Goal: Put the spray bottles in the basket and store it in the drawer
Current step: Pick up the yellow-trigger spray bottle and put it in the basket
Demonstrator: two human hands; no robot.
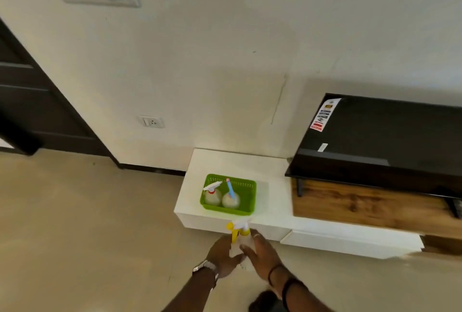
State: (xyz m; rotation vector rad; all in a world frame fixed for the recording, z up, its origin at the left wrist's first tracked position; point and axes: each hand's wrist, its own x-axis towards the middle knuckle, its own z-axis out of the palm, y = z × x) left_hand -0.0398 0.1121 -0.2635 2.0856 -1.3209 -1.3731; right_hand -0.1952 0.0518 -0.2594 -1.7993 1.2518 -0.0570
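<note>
A green slotted basket (246, 188) sits on the left end of a low white cabinet (232, 161). Two spray bottles stand inside it: one with a red-and-white head (212, 193) and one with a blue-and-pink head (230, 198). Below the cabinet's front edge I hold a third clear spray bottle with a yellow-and-white head (238, 233). My left hand (222, 256) wraps its body from the left. My right hand (262, 253) presses against it from the right. The bottle's lower part is hidden by my fingers.
The cabinet has white drawer fronts (350, 243) along its face, the right one slightly out. A black TV (390, 136) stands on a wooden top (362, 204) to the right. A dark door (37, 101) is at the left, with beige floor (87, 224) in front.
</note>
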